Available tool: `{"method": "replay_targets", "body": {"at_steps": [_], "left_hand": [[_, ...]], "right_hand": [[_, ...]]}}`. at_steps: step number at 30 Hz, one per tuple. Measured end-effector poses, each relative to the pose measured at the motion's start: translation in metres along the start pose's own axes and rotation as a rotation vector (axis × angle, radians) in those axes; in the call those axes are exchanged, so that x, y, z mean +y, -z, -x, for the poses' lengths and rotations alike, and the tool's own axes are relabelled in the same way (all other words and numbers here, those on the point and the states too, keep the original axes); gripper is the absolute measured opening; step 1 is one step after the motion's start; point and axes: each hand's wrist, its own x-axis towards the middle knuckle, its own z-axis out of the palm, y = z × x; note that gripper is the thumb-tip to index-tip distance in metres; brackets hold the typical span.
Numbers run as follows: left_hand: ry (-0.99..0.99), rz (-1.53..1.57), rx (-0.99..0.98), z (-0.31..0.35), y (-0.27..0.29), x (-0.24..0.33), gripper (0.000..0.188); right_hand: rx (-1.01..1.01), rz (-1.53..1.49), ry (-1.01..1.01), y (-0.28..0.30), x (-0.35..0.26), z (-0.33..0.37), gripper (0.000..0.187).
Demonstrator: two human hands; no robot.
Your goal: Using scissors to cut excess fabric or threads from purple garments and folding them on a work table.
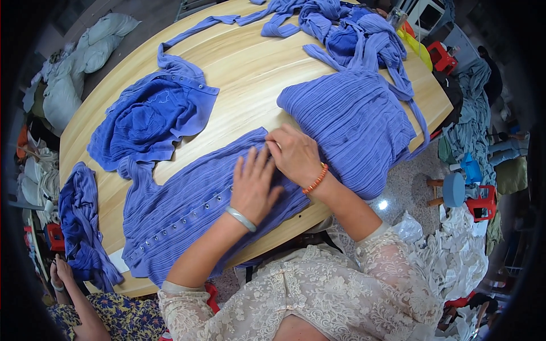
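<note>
A blue-purple ribbed garment (170, 213) lies flat on the wooden table in front of me, with a row of snap buttons (193, 215) running along it. My left hand (254, 184) rests on it with fingers spread, beside the upper end of the row. At the garment's far right edge, my right hand (294, 154) has its thumb and fingers pinched together; what lies between them, if anything, is too small to make out. Just right of that hand sits a thick stack of folded ribbed garments (355, 128) in the same colour.
Another blue garment (151, 116) lies crumpled at the left of the table (244, 68); a further one (82, 227) hangs over its left edge. Tangled blue garments (352, 37) fill the far right. Another person's hands (61, 271) show at lower left. A stool (452, 190) and white cloth heaps stand right.
</note>
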Motion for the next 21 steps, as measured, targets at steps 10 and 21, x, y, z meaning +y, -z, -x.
{"method": "replay_targets", "body": {"at_steps": [10,21], "left_hand": [[-0.003,0.05,-0.123,0.008,-0.029,0.01,0.071],[0.011,0.145,-0.033,0.008,-0.025,0.015,0.075]], "right_hand": [[-0.309,0.11,0.024,-0.044,-0.003,-0.052,0.008],[-0.301,0.274,-0.204,-0.02,0.001,-0.053,0.023]]}}
